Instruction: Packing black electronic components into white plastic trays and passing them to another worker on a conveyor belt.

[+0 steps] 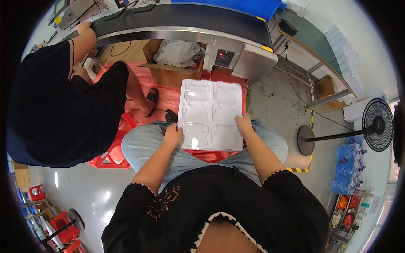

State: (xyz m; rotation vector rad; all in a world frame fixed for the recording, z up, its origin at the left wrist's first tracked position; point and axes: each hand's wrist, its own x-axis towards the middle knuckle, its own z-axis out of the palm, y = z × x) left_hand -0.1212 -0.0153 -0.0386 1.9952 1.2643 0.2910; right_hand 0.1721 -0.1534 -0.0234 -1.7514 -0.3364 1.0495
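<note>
Over my lap I hold a white plastic blister tray [211, 113], divided into several shallow rectangular compartments with nothing lying in them. My left hand [173, 135] grips its left edge near the lower corner. On the opposite edge, my right hand [244, 124] is closed round the rim a little higher up. The fingers of both hands are partly hidden beneath the tray. Just beyond the tray's far edge stands an open cardboard box [166, 76] with crumpled clear plastic bags [179, 52] in it.
A black conveyor belt [190, 19] runs across the far side, with a metal control box [255, 62] below it. At my left sits a co-worker [63, 105] on a red stool [110, 154]. A standing fan [376, 125] and blue-wrapped bottle packs [348, 168] are at right.
</note>
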